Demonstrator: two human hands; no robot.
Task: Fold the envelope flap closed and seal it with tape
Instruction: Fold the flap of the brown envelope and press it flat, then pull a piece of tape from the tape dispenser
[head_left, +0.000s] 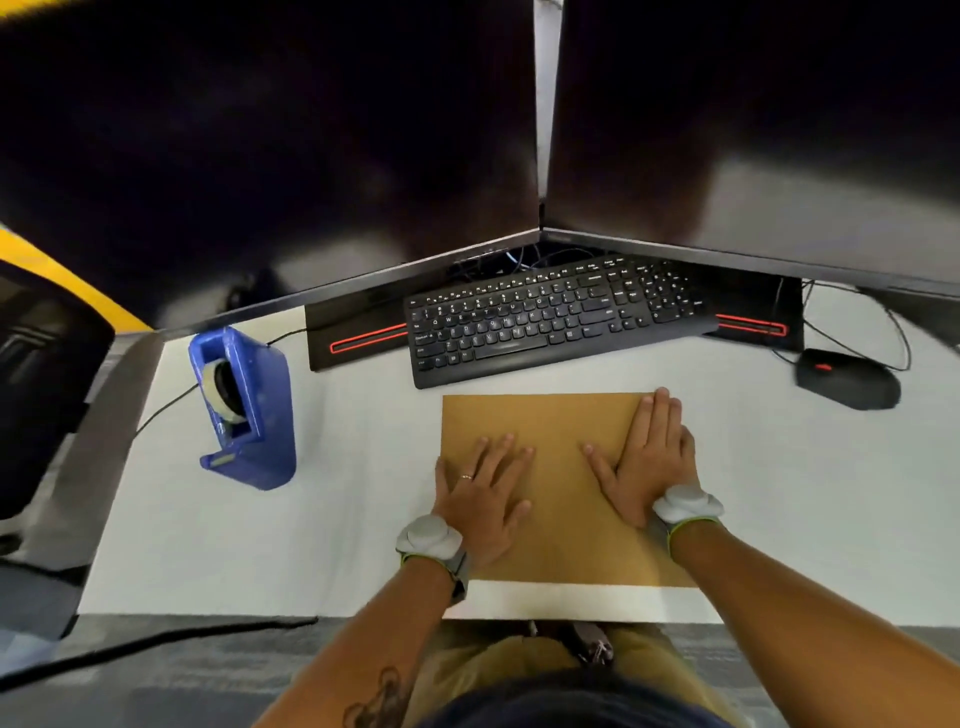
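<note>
A large brown envelope (556, 436) lies flat on the white desk in front of me, its flap not distinguishable from here. My left hand (480, 493) rests palm down on the envelope's left part, fingers spread. My right hand (649, 462) lies flat on its right part, fingertips reaching the far right corner. Neither hand holds anything. A blue tape dispenser (244, 410) with a roll of clear tape stands on the desk to the left, well apart from the envelope.
A black keyboard (550, 322) sits just beyond the envelope, under two dark monitors (727, 130). A black mouse (847, 384) lies at the right. Cables run across the desk (337, 545) behind the dispenser. A dark chair is at the far left.
</note>
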